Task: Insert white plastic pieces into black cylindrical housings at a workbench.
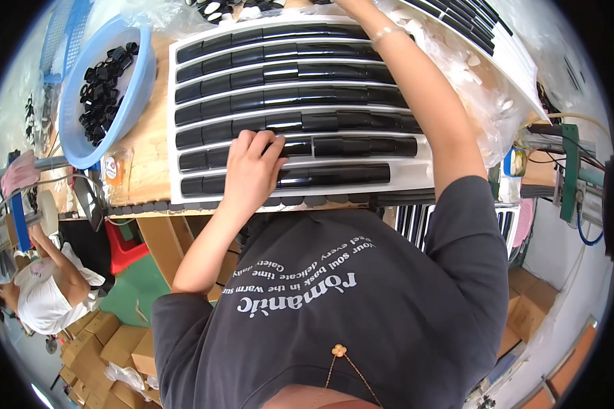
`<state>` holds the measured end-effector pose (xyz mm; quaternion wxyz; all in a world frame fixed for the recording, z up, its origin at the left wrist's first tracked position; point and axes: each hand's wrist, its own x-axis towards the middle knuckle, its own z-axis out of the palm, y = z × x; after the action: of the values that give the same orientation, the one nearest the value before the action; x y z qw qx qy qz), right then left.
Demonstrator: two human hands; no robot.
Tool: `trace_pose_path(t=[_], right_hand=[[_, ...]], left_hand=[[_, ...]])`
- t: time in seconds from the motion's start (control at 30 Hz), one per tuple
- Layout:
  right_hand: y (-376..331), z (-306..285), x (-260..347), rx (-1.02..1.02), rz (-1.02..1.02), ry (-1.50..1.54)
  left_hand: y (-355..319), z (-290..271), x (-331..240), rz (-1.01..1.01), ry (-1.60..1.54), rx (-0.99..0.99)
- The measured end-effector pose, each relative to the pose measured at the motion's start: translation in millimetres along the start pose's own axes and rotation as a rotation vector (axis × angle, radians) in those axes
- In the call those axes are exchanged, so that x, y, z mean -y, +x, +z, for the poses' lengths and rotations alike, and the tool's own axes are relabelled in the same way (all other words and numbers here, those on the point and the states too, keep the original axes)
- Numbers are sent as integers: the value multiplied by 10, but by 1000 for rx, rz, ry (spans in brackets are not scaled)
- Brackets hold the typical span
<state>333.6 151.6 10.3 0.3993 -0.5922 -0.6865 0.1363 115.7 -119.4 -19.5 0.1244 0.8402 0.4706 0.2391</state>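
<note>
A white tray [406,178] lies on the workbench before me, with several rows of glossy black tubes [286,177] set end to end in its grooves. My left hand [252,158] rests on the second row from the near edge. Its fingers bend over a black tube [297,147] there, thumb on the near side. My right arm stretches across the tray's right side to the far edge. Of my right hand [351,4] only a part near the wrist shows at the top rim; its fingers are out of the picture. A bracelet circles that wrist.
Left of the tray stands a blue basin [145,88] holding small black parts [106,88]. Black and white pieces [215,9] lie beyond the tray. At far right are clear plastic bags [474,102] and another white tray [525,75]. A person [51,290] works at lower left, near cardboard boxes [92,341].
</note>
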Motion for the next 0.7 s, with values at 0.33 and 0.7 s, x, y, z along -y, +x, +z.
trace_pose_path(t=[0.33, 0.7], right_hand=[[-1396, -1102, 139, 421, 344, 847], [-2596, -1275, 171, 197, 572, 793]], left_hand=[[482, 269, -267, 295, -75, 177], [464, 322, -355, 189, -101, 255]])
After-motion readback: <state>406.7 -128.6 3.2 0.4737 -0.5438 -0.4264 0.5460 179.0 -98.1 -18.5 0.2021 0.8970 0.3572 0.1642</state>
